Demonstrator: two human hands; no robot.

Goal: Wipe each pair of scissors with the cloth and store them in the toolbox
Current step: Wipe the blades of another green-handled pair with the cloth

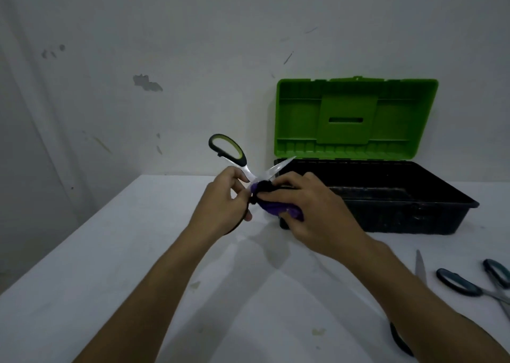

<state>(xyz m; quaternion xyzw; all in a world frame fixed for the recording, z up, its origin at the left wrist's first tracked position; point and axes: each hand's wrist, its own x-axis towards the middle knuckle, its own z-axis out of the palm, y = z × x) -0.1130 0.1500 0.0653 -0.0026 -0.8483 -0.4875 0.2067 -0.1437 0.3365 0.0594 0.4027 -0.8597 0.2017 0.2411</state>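
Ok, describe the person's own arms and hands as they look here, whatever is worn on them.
Both forearms are bare: no sleeves reach into view. The left hand and the right hand wear no gloves, and no rings, watch or bracelet show on the visible fingers or wrists. The light is dim, so fine marks cannot be made out.

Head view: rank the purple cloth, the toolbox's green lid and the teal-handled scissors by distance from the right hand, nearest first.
1. Purple cloth, gripped in the right hand.
2. Green lid, upright behind the hand.
3. Teal-handled scissors, on the table at the right edge.
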